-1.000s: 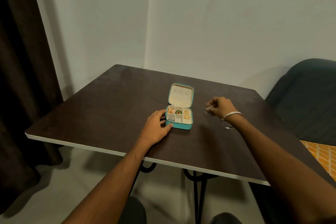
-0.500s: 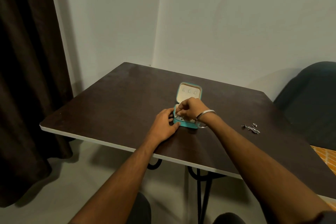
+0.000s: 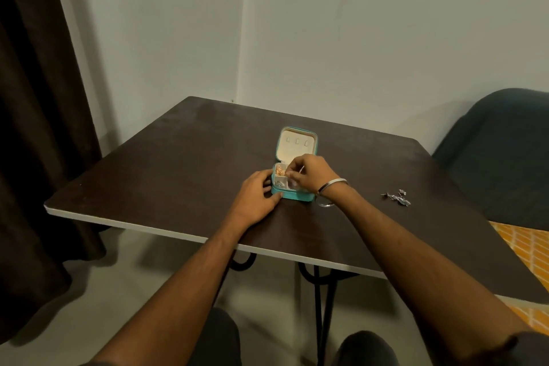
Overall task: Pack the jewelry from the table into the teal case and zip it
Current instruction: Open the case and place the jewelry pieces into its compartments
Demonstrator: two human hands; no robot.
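The teal case (image 3: pixel 297 196) lies open in the middle of the dark table (image 3: pixel 178 163), its cream lid (image 3: pixel 297 142) standing upright at the back. Gold pieces (image 3: pixel 279 171) and a small silver piece (image 3: pixel 279 184) sit in its left compartments. My left hand (image 3: pixel 257 196) grips the case's left side. My right hand (image 3: pixel 312 175), with a silver bangle on the wrist, hovers over the compartments with its fingertips pinched on a small thin piece of jewelry and hides the case's right half. A small heap of silver jewelry (image 3: pixel 396 197) lies on the table to the right.
A dark curtain (image 3: pixel 29 128) hangs at the left. A dark upholstered chair (image 3: pixel 505 142) stands past the table's right edge, with orange patterned fabric (image 3: pixel 528 244) below it. The wall corner lies just behind the table. The table's near edge is white.
My right hand came from the table at the right to above the open case, and its fingers have shifted slightly over the compartments. My left hand stays on the case.
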